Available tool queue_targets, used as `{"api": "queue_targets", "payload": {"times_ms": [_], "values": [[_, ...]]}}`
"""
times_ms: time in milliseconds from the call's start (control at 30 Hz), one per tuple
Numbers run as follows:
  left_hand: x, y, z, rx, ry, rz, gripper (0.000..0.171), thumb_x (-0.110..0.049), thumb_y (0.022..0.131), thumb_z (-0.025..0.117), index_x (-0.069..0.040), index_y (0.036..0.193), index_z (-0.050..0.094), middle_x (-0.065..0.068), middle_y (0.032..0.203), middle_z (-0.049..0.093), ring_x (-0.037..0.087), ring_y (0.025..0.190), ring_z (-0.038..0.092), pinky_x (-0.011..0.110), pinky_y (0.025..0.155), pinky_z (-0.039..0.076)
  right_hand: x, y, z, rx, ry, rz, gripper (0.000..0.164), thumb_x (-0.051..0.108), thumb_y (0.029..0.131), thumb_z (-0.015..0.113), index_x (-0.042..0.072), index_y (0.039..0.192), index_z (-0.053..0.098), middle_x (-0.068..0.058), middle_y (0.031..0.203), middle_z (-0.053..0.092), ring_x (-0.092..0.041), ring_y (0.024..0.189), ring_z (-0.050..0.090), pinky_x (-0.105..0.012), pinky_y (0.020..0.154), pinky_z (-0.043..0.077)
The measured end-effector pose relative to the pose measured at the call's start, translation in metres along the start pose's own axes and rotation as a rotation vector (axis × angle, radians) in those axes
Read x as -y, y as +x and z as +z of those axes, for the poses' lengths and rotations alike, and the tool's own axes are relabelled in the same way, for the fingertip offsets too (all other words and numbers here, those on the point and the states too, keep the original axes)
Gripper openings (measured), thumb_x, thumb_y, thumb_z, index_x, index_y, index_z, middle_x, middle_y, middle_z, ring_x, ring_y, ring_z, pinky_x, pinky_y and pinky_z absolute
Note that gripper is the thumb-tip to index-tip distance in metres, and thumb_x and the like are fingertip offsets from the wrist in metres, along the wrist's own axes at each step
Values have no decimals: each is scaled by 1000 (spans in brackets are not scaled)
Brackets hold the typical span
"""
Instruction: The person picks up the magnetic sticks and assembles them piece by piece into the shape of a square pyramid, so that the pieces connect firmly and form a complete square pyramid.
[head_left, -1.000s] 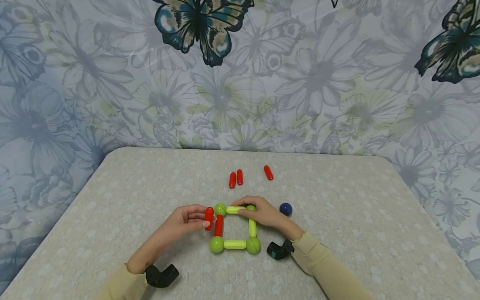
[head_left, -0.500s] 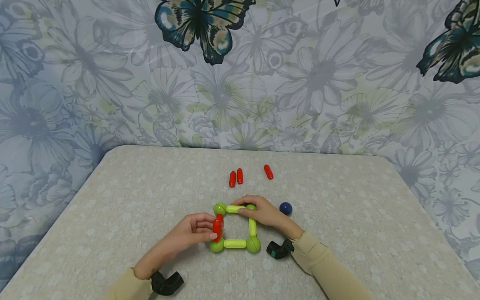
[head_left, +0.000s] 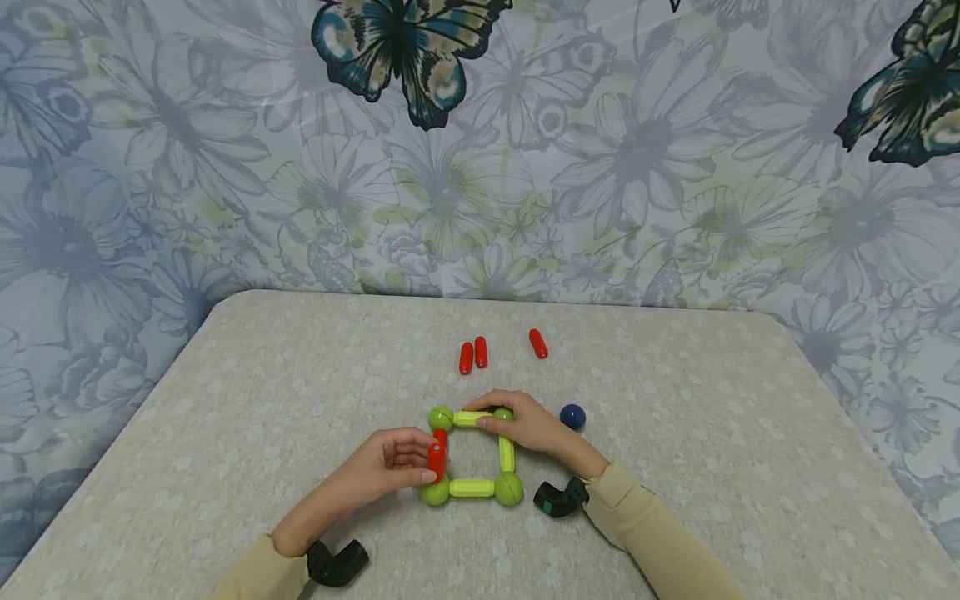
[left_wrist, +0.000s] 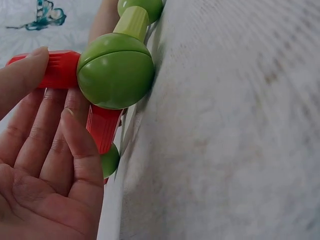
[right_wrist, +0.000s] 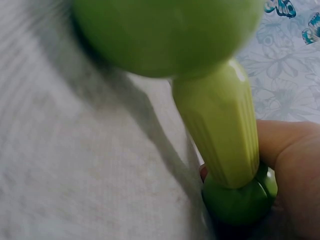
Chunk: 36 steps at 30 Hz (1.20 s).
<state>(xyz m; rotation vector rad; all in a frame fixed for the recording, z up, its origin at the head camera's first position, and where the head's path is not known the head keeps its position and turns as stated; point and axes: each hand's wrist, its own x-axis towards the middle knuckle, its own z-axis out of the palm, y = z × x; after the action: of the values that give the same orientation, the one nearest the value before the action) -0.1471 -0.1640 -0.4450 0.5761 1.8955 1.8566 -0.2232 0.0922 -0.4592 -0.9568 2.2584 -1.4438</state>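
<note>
A square frame of green balls and magnetic building sticks lies on the table. Three sides are yellow-green sticks; the left side is a red stick [head_left: 441,436]. My left hand [head_left: 375,467] pinches another red stick [head_left: 437,460] between thumb and fingers. That stick stands upright on the near-left green ball [head_left: 435,493]; in the left wrist view its end [left_wrist: 62,70] touches the ball [left_wrist: 116,72]. My right hand [head_left: 521,427] grips the far yellow-green stick [head_left: 467,419] by the far-right green ball [head_left: 504,413], partly covering both. The right wrist view shows the right-side yellow-green stick [right_wrist: 222,125] close up.
Two red sticks [head_left: 467,358] lie side by side beyond the frame, and a third red stick [head_left: 538,343] lies to their right. A dark blue ball [head_left: 573,417] sits right of my right hand. The patterned cloth-covered table [head_left: 315,358] ends at a fabric backdrop.
My left hand has moved right and slightly nearer, bringing its red stick from beside the frame onto the near-left ball and tipping it upright. The right hand keeps its place.
</note>
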Motion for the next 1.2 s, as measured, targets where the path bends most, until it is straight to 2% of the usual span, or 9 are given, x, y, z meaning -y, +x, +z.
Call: {"api": "queue_targets", "payload": {"times_ms": [167, 267, 400, 533, 633, 700, 800, 967, 1200], "values": [[0, 1, 1, 4, -2, 4, 36, -5, 85, 69, 12, 114, 56, 16, 105, 63, 23, 95, 61, 31, 79, 50, 2, -2, -2, 1, 8, 3, 27, 6, 94, 57, 0, 119, 62, -9, 115, 62, -24, 108, 54, -38, 92, 41], [-1, 2, -1, 16, 13, 18, 35, -4, 85, 69, 11, 114, 57, 17, 105, 63, 24, 95, 61, 31, 80, 50, 5, -4, -6, 0, -6, 5, 29, 9, 94, 57, 1, 122, 60, -9, 117, 61, -24, 107, 53, -39, 92, 40], [-4, 3, -9, 11, 50, 42, 33, -6, 90, 64, 9, 118, 56, 19, 111, 61, 27, 100, 60, 33, 82, 49, 11, -12, -13, -49, -146, -17, 31, 17, 94, 60, 7, 123, 60, -4, 119, 58, -21, 107, 53, -38, 88, 43], [-11, 8, -24, -66, 105, 52, 33, -11, 94, 59, 6, 122, 55, 21, 119, 57, 32, 109, 55, 35, 86, 47, 29, -31, -18, -128, -313, -55, 31, 15, 92, 62, 7, 121, 60, -5, 120, 54, -23, 111, 50, -41, 89, 42], [-15, 16, -33, -95, 170, 44, 38, -15, 93, 60, 3, 126, 53, 21, 126, 52, 33, 116, 49, 37, 89, 45, 46, -50, -17, -148, -389, -55, 32, 14, 91, 63, 8, 122, 60, -4, 118, 54, -21, 110, 50, -40, 89, 43], [-16, 22, -37, -74, 214, 34, 42, -15, 93, 61, 1, 130, 50, 18, 132, 48, 33, 120, 45, 39, 91, 43, 56, -64, -13, -123, -398, -38, 32, 15, 92, 63, 10, 123, 60, -1, 113, 56, -17, 103, 52, -37, 83, 46], [-15, 34, -41, 6, 269, 38, 44, -11, 93, 61, 1, 133, 48, 17, 135, 46, 33, 122, 44, 42, 93, 42, 62, -79, -5, -45, -383, -7, 34, 20, 92, 63, 14, 125, 59, 4, 103, 56, -10, 90, 52, -30, 73, 47], [-6, 47, -45, 141, 317, 83, 39, -1, 92, 58, 7, 129, 50, 20, 128, 51, 32, 115, 49, 39, 92, 42, 56, -90, 10, 65, -386, 32, 40, 34, 90, 63, 20, 126, 58, 12, 95, 51, -6, 76, 49, -22, 64, 43], [1, 46, -42, 139, 348, 89, 32, 0, 90, 60, 5, 122, 57, 14, 119, 58, 26, 107, 55, 32, 87, 45, 45, -92, 18, 67, -365, 14, 38, 35, 88, 65, 23, 124, 59, 13, 98, 50, -6, 81, 48, -23, 70, 43]]}}
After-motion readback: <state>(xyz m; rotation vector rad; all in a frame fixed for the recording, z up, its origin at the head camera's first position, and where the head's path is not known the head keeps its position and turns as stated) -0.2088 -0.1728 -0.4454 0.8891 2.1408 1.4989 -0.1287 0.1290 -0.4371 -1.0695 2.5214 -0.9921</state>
